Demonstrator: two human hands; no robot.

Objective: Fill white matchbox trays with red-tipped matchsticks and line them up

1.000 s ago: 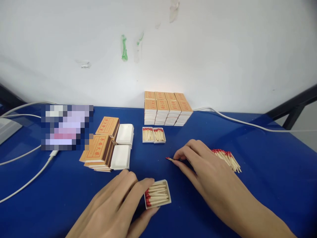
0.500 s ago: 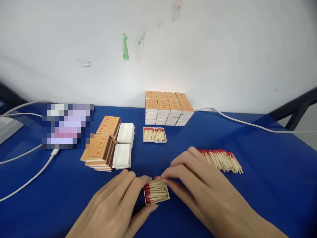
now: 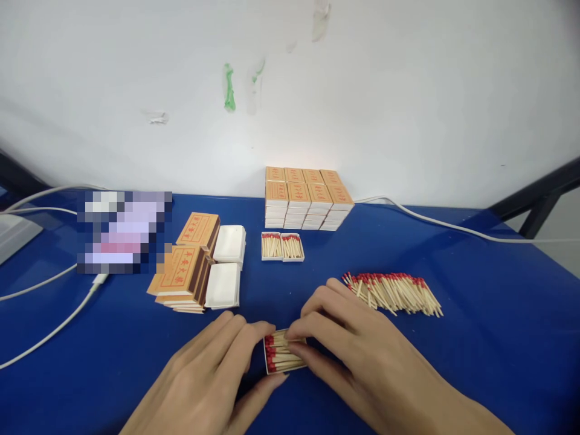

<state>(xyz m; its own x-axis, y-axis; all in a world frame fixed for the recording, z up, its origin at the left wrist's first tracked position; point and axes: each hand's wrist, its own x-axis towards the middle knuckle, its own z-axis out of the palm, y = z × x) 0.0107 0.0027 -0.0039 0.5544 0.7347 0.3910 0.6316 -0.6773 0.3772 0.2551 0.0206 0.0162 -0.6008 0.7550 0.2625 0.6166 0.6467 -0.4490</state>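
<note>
A small white matchbox tray lies at the front of the desk, with red-headed matches side by side in it, heads to the left. My left hand grips this tray, index finger at its far edge and thumb at its near edge. Over the tray's right part, my right hand pinches at the matches with thumb and index finger; the fingertips hide some of them. Just beyond my right hand is a loose heap of matches.
Two filled trays sit before a stack of orange-topped matchboxes by the wall. Left of them are stacked white trays and orange matchbox sleeves. A blurred-out device with white cables lies further left.
My right hand has moved left and down, its fingertips now over the matches inside the tray. More of the loose heap shows. My left hand keeps its hold on the tray.
</note>
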